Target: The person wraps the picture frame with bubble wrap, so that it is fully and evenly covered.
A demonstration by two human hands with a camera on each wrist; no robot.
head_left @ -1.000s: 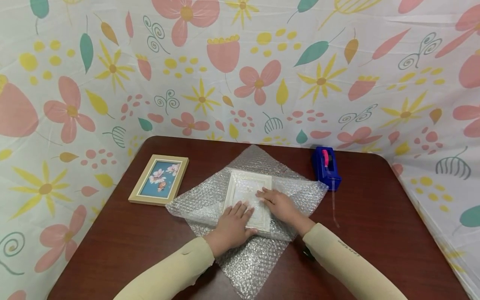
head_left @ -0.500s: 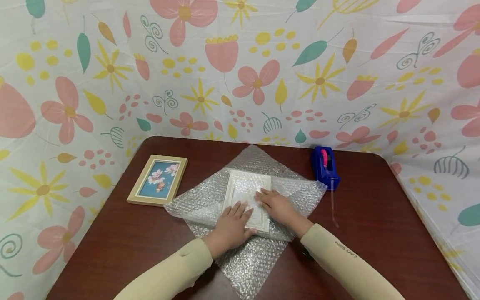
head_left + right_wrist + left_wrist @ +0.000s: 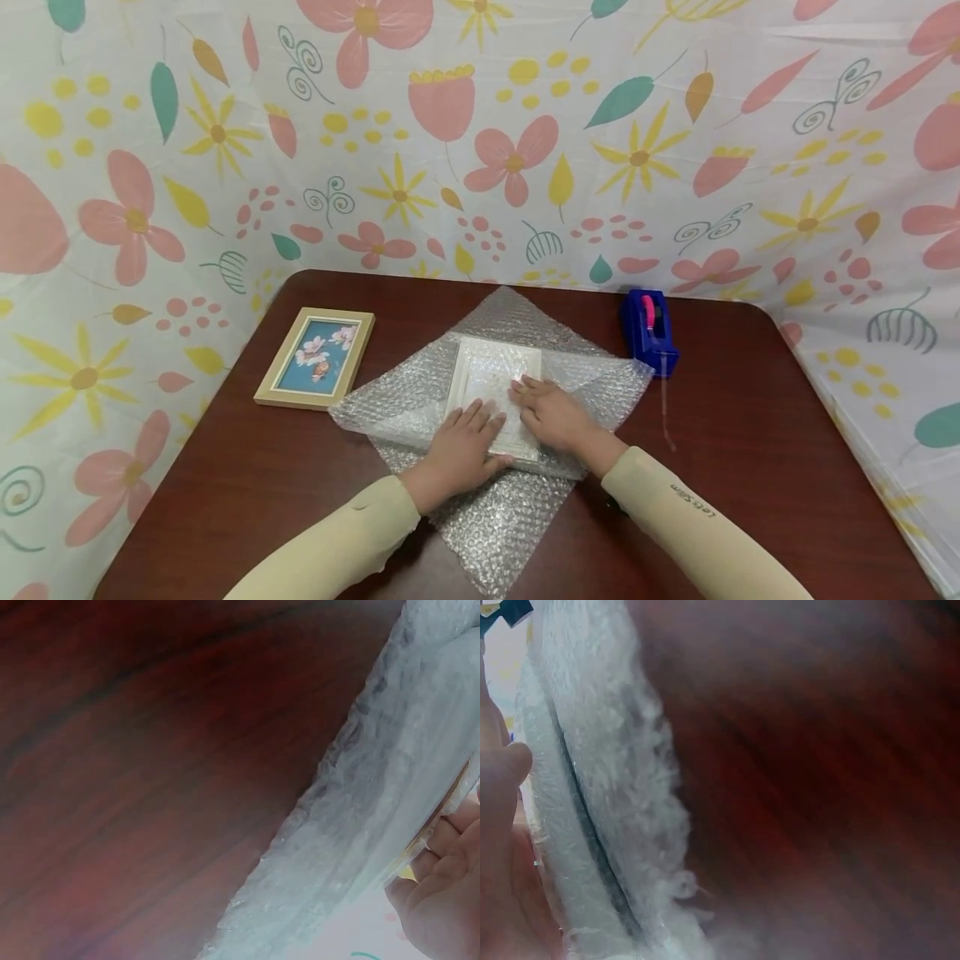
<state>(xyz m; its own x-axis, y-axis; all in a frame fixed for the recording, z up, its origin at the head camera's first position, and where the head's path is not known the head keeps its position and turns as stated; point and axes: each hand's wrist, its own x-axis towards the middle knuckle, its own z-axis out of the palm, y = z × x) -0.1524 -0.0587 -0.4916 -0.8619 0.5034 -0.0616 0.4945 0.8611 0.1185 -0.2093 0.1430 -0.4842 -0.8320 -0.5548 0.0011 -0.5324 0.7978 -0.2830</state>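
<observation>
A white picture frame (image 3: 491, 367) lies on a sheet of bubble wrap (image 3: 517, 315) set like a diamond on the table. The near part of the wrap is folded up over the frame's lower portion. My left hand (image 3: 461, 450) rests with fingers spread on the frame's lower left, over the wrap. Flat on its right side is my right hand (image 3: 555, 417), fingers extended toward the middle. The left wrist view shows the wrapped edge beside the left hand (image 3: 502, 810). In the right wrist view, the right hand (image 3: 446, 881) is at the wrap's edge.
To the left lies a tan picture frame (image 3: 315, 358) with a blossom picture. A blue tape dispenser (image 3: 649, 333) stands at the back right by the wrap's corner, a strip of clear tape (image 3: 666, 417) hanging from it. The dark wooden table (image 3: 757, 433) meets a flowered curtain (image 3: 465, 167) behind.
Both hands stay pressed on the wrapped frame almost unmoved. The head view has shifted very slightly.
</observation>
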